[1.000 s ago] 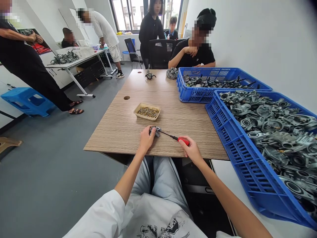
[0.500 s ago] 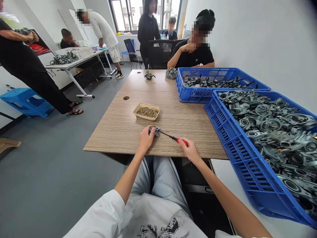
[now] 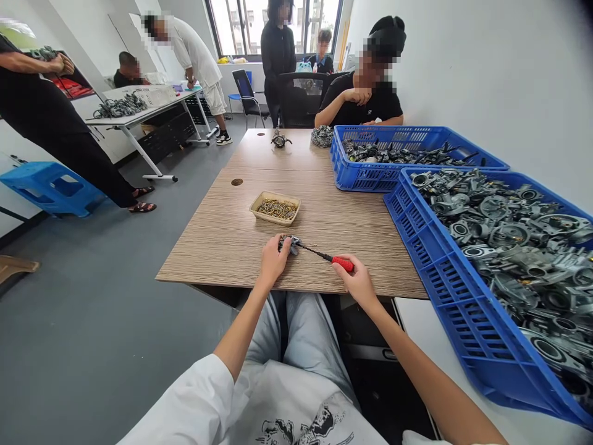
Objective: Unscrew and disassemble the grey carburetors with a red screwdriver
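My left hand (image 3: 274, 258) is closed around a small grey metal casting (image 3: 294, 245), pressing it on the wooden table near its front edge. Fingers cover much of the casting. My right hand (image 3: 359, 281) grips the red handle of a screwdriver (image 3: 341, 263). The black shaft points left, and its tip meets the casting; the exact contact point is too small to make out. Just beyond my left hand stands a beige tray (image 3: 275, 221) filled with small brass-coloured and silvery pieces. A tiny brass-coloured piece lies on the tabletop behind the screwdriver shaft.
On my right stands a blue crate (image 3: 445, 309) heaped with metal castings. Behind it is another blue crate (image 3: 365, 179) with darker parts. A single metal assembly (image 3: 280, 141) sits farther back on the table (image 3: 208, 235). A person (image 3: 365, 102) sits across; others stand around the room.
The fingers of my right hand have shifted on the screwdriver, so more of its red handle shows. My left hand and the casting stay in place.
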`<act>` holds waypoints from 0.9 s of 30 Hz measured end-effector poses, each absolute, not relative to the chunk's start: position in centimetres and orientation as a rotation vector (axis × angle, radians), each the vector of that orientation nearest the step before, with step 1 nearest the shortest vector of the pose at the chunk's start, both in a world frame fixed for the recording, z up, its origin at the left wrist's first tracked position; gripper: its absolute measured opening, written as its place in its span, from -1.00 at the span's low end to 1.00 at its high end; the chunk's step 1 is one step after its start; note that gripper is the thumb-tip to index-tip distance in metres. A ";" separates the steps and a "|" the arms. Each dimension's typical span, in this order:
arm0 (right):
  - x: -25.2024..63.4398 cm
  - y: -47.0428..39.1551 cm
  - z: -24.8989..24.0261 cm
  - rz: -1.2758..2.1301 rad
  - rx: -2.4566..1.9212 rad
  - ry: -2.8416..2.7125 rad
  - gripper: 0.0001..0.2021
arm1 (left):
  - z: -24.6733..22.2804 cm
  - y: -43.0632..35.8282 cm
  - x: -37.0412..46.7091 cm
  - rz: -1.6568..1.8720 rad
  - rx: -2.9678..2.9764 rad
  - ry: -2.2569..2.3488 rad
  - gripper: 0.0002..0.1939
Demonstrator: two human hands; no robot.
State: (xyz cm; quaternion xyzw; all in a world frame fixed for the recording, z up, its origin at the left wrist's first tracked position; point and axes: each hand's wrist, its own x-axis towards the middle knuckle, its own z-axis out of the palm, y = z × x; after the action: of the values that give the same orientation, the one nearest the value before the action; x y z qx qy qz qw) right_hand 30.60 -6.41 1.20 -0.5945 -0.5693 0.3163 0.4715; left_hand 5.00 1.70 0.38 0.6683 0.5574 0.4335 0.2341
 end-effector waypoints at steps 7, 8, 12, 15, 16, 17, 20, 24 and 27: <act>31.0 -5.9 1.4 0.967 -1.446 -1.357 -0.51 | 0.4 1.7 5.0 1.178 1.837 1.526 -0.60; 31.0 -6.0 1.3 0.971 -1.446 -1.350 -0.50 | 0.4 1.7 5.0 1.178 1.838 1.521 -0.60; 30.8 -6.2 1.1 0.919 -1.441 -1.333 -0.52 | 0.5 1.6 5.0 1.177 1.840 1.524 -0.59; 30.7 -6.4 1.0 0.866 -1.434 -1.342 -0.58 | 0.5 1.6 5.1 1.167 1.841 1.532 -0.59; 30.6 -6.5 0.9 0.852 -1.432 -1.347 -0.60 | 0.6 1.5 5.1 1.164 1.841 1.535 -0.59; 30.6 -6.5 0.9 0.841 -1.429 -1.351 -0.62 | 0.6 1.5 5.1 1.161 1.843 1.537 -0.59; 30.5 -6.6 0.8 0.808 -1.421 -1.349 -0.64 | 0.6 1.6 5.1 1.163 1.845 1.539 -0.60; 30.4 -6.7 0.8 0.780 -1.416 -1.345 -0.65 | 0.4 1.6 5.0 1.168 1.847 1.533 -0.60; 30.4 -6.7 0.8 0.823 -1.429 -1.319 -0.63 | 0.5 1.6 5.0 1.160 1.839 1.538 -0.61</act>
State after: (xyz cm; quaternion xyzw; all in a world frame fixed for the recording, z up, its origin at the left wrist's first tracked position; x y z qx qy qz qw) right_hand 30.40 -6.75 0.78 -0.5889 -0.5435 0.3392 0.4926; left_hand 5.05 1.61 0.48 0.6708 0.5610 0.4232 0.2370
